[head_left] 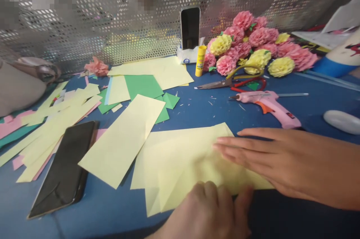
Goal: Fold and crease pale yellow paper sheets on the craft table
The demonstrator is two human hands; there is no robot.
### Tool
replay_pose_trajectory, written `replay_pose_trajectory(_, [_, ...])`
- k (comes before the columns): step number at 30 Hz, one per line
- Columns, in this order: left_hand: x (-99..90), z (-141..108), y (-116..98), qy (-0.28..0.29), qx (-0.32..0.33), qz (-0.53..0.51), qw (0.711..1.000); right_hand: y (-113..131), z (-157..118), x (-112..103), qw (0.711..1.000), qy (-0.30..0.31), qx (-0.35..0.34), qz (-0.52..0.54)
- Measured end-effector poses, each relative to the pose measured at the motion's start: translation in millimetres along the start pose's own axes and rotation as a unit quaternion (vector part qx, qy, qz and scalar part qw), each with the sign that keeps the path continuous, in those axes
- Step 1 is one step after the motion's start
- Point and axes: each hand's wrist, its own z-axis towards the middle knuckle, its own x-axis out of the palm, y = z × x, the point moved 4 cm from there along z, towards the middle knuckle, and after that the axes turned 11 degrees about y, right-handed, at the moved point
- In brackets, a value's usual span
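Pale yellow paper sheets lie overlapping on the blue table, with folded or creased parts at their lower left. My right hand rests flat over the right part of the sheets, its fingers stretched out to the left. At the sheets' lower edge is my left hand, its fingers curled, with the fingertips against the paper; what they pinch, if anything, is hidden. Another yellow sheet lies at an angle just left, beside green paper pieces.
A black phone and paper strips lie left. Behind are a glue stick, a propped phone and paper flowers. Scissors, a pink glue gun and a white object are right.
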Motion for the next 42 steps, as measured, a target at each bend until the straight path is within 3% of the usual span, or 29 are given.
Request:
replay_pose_trajectory(6, [3.5,0.5,1.4,0.027,0.034,-0.007,0.999,-0.9,-49.0,22.2,0.995,0.017,0.097,0.006])
replay_pose_trajectory(10, [3.6,2.8,0.6,0.052,0.055,-0.009,0.997,-0.9,-63.2,23.5,0.991,0.020,0.128,-0.040])
replay_pose_trajectory(13, [-4.3,8.1,6.0,0.063,0.056,-0.050,0.995,-2.2,-56.1,11.3,0.994,-0.017,0.103,-0.037])
replay_pose_trajectory(16, [-16.5,10.2,19.5,0.078,0.047,-0.157,0.983,-8.9,-44.7,-3.1,0.993,-0.034,0.113,-0.006])
replay_pose_trajectory(18, [-24.8,5.7,31.1,0.054,0.033,-0.214,0.975,-11.0,-39.3,-9.3,0.992,-0.047,0.121,0.004])
replay_pose_trajectory(20, [-29.4,-3.8,42.0,0.017,0.001,-0.203,0.979,-9.0,-35.2,-9.9,0.993,-0.052,0.109,0.010])
replay_pose_trajectory(25, [-19.9,-31.8,51.8,0.056,-0.071,-0.162,0.983,-3.3,-25.3,1.2,0.992,-0.042,0.086,0.077])
replay_pose_trajectory(31, [-19.9,-40.7,57.5,0.069,-0.115,-0.233,0.963,-11.7,-17.0,1.9,0.984,-0.013,0.090,0.151])
replay_pose_trajectory(34, [-19.2,-39.4,64.9,0.069,-0.123,-0.283,0.949,-21.5,-14.6,0.1,0.966,0.024,0.097,0.239])
replay_pose_trajectory(38, [-16.0,-38.5,75.8,0.058,-0.149,-0.341,0.927,-35.9,-9.5,-1.9,0.920,0.054,0.119,0.368])
replay_pose_trajectory(42, [-14.1,-36.2,83.1,0.047,-0.159,-0.384,0.908,-41.2,-4.8,-3.7,0.904,0.079,0.112,0.405])
